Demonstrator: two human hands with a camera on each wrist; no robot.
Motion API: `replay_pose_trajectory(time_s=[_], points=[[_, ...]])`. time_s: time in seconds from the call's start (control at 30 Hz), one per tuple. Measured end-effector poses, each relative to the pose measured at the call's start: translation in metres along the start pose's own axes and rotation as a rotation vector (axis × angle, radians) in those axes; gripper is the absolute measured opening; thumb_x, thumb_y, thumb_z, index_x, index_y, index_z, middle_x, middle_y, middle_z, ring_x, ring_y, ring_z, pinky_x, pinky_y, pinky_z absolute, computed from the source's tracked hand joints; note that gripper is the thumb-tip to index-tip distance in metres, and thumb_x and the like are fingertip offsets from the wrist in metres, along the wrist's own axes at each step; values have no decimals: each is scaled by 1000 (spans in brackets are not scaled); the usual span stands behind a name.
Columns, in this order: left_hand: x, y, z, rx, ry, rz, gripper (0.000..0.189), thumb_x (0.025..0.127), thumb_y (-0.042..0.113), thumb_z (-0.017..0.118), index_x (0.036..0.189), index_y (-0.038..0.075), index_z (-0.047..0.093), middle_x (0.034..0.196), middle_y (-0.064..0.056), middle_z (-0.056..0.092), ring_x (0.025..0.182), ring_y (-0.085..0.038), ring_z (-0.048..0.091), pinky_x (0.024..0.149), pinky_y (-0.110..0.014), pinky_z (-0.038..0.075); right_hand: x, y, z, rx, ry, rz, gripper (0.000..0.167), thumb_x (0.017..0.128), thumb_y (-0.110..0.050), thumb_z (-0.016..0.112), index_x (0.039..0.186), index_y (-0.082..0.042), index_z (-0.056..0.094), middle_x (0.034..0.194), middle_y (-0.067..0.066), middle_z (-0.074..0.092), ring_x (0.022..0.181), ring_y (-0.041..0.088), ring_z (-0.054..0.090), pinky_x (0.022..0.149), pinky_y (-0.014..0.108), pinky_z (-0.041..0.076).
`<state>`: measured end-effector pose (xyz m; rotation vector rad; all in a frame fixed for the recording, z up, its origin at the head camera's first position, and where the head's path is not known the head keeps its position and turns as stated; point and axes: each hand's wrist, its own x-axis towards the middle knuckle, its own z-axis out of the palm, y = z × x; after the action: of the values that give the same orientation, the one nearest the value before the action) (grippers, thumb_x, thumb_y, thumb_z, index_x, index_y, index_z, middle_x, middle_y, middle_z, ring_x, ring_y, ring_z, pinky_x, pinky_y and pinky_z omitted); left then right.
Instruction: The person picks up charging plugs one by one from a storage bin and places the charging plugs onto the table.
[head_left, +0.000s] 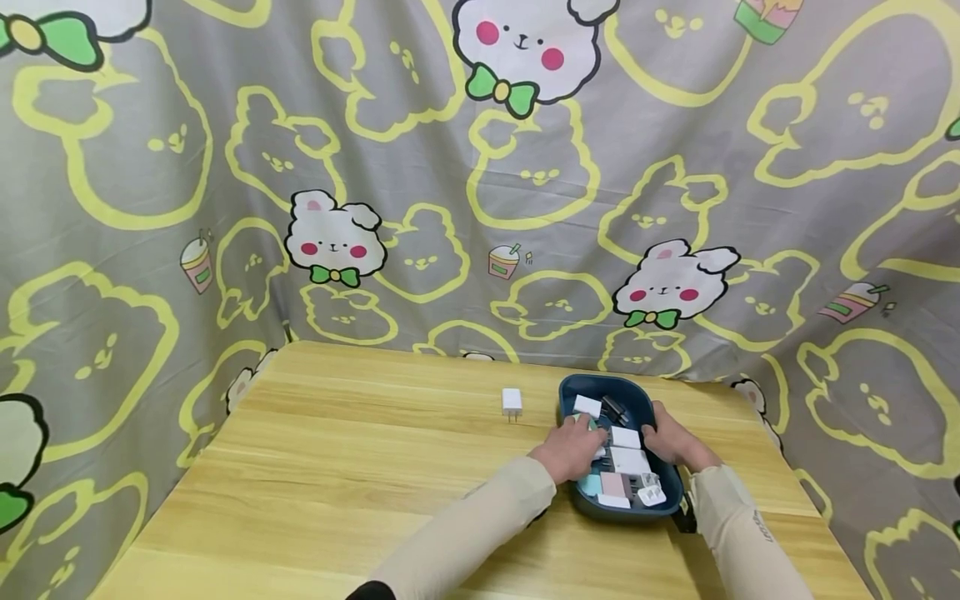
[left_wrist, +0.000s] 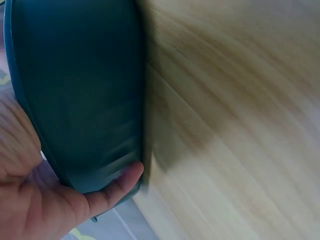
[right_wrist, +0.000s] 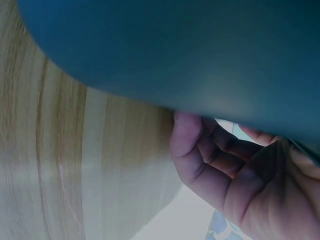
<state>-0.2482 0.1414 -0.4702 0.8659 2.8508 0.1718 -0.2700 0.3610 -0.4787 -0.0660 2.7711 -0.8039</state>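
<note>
A dark blue plastic basin stands on the right part of the table, filled with plug chargers, among them a pink charger and a white charger. My left hand grips its left rim. In the left wrist view, the thumb presses the outer wall while the other fingers reach over the edge, close to a green item. On the opposite side, my right hand holds the right rim. The right wrist view shows its fingers curled against the outside of the basin, low near the table.
A single white charger, prongs toward me, lies on the wooden table left of the basin. Black connectors sit at the basin's far end. A grey patterned curtain hangs behind and along both sides.
</note>
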Motion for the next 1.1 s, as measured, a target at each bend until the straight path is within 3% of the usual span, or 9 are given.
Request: replay_pose_trajectory(time_s=[0.27, 0.43, 0.5, 0.6, 0.67, 0.73, 1.1], points=[[0, 0, 0, -39, 25, 0, 39, 95, 21, 71, 132, 33, 63, 139, 2, 56, 124, -15, 54, 97, -32, 54, -1, 0, -1, -15, 5, 8, 45, 102, -6, 38, 137, 17, 21, 136, 45, 41, 126, 51, 47, 109, 66, 37], [-1, -1, 1, -51, 58, 7, 37, 92, 21, 75, 127, 30, 65, 130, 2, 61, 113, -12, 57, 95, -26, 53, -1, -1, -1, -40, -2, 26, 58, 103, -8, 38, 147, 17, 9, 147, 48, 29, 136, 59, 38, 113, 68, 32], [-1, -1, 0, -58, 71, 9, 36, 92, 19, 75, 125, 29, 67, 126, 2, 63, 109, -12, 58, 95, -25, 53, 0, -2, 1, -62, 8, 25, 66, 102, -8, 39, 151, 15, 2, 149, 50, 26, 133, 59, 41, 111, 67, 35], [-1, -1, 0, -47, 89, 15, 34, 92, 18, 75, 124, 27, 68, 123, 1, 65, 106, -12, 59, 94, -24, 52, 1, -2, 3, -73, 19, 43, 74, 101, -9, 40, 156, 9, -7, 115, 43, 56, 90, 45, 65, 86, 53, 53], [-1, -2, 0, -39, 101, 18, 33, 91, 18, 75, 123, 26, 69, 121, 1, 66, 105, -12, 60, 93, -23, 52, 2, -2, 5, -64, 17, 69, 80, 101, -9, 41, 157, 3, -14, 82, 26, 61, 59, 28, 56, 63, 41, 50], [-2, -2, 1, -28, 116, 17, 33, 91, 18, 76, 122, 25, 69, 120, 1, 67, 103, -12, 61, 92, -23, 53, 3, -2, 7, -52, 12, 85, 82, 101, -9, 41, 158, -3, -18, 62, 8, 49, 46, 17, 42, 52, 33, 40], [0, -3, 7, 2, 140, 8, 40, 89, 25, 79, 127, 23, 66, 120, 0, 67, 104, -11, 63, 91, -22, 54, 3, -7, 6, -111, -10, 93, 79, 99, -6, 42, 158, -6, -11, 61, 6, 48, 50, 20, 49, 54, 32, 39]])
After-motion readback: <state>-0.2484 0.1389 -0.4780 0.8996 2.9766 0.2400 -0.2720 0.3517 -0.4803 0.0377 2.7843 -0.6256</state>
